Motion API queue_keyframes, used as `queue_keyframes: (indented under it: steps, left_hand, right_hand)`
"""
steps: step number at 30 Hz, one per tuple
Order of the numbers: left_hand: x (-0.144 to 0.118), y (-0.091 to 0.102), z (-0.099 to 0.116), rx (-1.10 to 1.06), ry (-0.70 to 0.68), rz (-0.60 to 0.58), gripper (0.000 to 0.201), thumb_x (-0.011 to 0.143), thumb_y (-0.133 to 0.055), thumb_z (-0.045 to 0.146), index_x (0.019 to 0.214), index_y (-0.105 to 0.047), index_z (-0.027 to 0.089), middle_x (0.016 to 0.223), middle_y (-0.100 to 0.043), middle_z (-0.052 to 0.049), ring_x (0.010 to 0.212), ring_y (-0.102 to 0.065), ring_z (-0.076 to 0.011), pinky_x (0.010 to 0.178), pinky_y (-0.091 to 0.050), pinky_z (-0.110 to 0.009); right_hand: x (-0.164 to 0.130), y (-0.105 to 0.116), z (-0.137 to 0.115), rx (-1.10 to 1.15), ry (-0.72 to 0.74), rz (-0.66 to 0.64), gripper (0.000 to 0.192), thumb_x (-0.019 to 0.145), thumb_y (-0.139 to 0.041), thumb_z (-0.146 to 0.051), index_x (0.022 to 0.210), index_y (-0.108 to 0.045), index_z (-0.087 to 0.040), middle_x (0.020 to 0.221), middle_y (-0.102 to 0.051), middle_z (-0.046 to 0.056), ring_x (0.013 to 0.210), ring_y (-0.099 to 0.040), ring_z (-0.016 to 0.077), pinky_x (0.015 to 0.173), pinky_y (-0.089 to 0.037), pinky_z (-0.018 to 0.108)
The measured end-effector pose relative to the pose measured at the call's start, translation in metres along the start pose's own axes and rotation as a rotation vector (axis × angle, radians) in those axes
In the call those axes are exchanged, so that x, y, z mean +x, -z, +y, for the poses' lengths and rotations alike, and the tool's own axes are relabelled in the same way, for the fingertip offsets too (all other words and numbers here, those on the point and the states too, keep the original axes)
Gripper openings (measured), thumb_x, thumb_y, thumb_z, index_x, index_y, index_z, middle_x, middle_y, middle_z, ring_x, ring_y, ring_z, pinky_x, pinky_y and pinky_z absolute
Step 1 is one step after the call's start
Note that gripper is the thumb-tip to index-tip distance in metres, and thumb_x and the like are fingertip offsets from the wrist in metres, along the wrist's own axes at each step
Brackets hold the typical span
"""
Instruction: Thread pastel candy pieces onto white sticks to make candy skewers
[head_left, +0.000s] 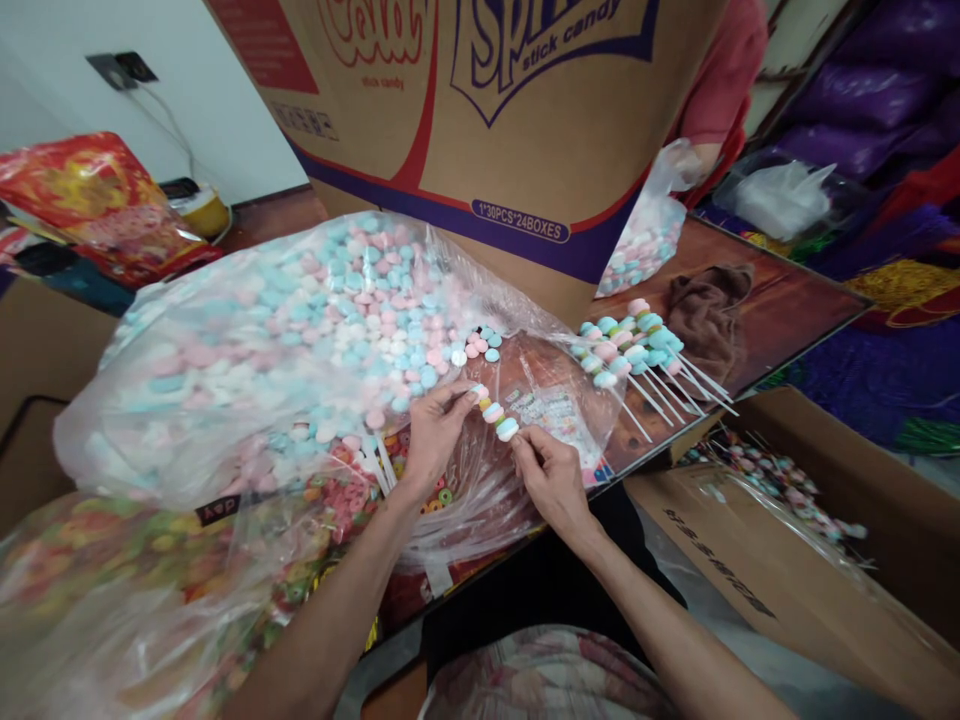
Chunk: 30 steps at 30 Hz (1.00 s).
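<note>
My right hand (551, 475) pinches a thin white stick threaded with a few pastel candy discs (495, 412). My left hand (435, 435) holds the top end of that same skewer with its fingertips, at a disc. Both hands hover over an open clear plastic bag (247, 350) heaped with loose pink, blue and white candy discs. To the right, several finished candy skewers (637, 345) lie fanned on the brown tabletop (780, 300).
A big cardboard "stick candy" carton (480, 110) stands behind the bag. A second small bag of discs (645, 245) hangs by another person's hand in a red sleeve. A brown cloth (705, 305) lies right. A cardboard box (795, 560) with finished skewers sits lower right.
</note>
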<state>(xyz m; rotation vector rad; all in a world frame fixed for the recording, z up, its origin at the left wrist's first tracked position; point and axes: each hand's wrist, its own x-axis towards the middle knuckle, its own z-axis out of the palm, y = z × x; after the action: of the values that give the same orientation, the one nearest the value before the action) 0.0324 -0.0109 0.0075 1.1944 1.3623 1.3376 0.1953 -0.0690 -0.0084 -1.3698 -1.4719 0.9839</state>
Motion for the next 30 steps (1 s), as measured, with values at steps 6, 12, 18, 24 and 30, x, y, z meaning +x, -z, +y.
queue_keyframes:
  steps: [6,12,18,24,30]
  left_hand:
    - [-0.002,-0.006,0.001,0.068,-0.015,-0.051,0.017,0.078,-0.073,0.031,0.089,-0.08,0.02,0.094,-0.078,-0.005,0.091,-0.07,-0.0233,0.091,-0.053,-0.039]
    - [-0.01,-0.013,-0.002,0.105,-0.016,-0.059,0.018,0.083,-0.069,0.029,0.095,-0.08,0.022,0.103,-0.078,-0.006,0.1,-0.071,-0.0258,0.097,-0.053,-0.042]
    - [-0.02,-0.017,-0.006,0.096,-0.003,-0.041,0.021,0.085,-0.068,0.029,0.1,-0.08,0.021,0.107,-0.078,-0.006,0.103,-0.071,-0.0238,0.1,-0.052,-0.04]
    - [-0.023,-0.018,-0.005,0.133,0.011,-0.072,0.023,0.086,-0.066,0.03,0.102,-0.08,0.021,0.109,-0.078,-0.007,0.102,-0.071,-0.0233,0.099,-0.053,-0.039]
    - [-0.013,-0.011,-0.011,0.129,0.036,0.086,0.038,0.08,-0.074,0.04,0.114,-0.076,0.024,0.123,-0.073,-0.007,0.119,-0.065,-0.0268,0.113,-0.043,-0.044]
  right_hand:
    - [0.0,0.001,0.0,0.016,0.003,0.001,0.03,0.097,-0.049,-0.033,0.069,-0.052,-0.022,0.056,-0.048,-0.003,0.053,-0.043,0.0134,0.054,-0.033,0.026]
    - [-0.001,0.001,-0.001,0.009,0.012,0.016,0.029,0.097,-0.048,-0.032,0.069,-0.05,-0.023,0.055,-0.047,-0.003,0.053,-0.042,0.014,0.054,-0.033,0.026]
    - [0.0,0.001,-0.004,-0.002,0.001,0.028,0.029,0.096,-0.049,-0.032,0.068,-0.05,-0.023,0.056,-0.048,-0.003,0.054,-0.043,0.014,0.054,-0.033,0.026]
    - [0.003,-0.002,-0.002,-0.007,-0.018,0.046,0.029,0.095,-0.048,-0.031,0.067,-0.047,-0.023,0.056,-0.047,-0.003,0.054,-0.042,0.0135,0.054,-0.032,0.025]
    - [0.005,-0.003,-0.012,-0.044,0.057,-0.001,0.031,0.098,-0.043,-0.027,0.068,-0.048,-0.024,0.06,-0.053,-0.002,0.057,-0.053,0.0158,0.057,-0.04,0.028]
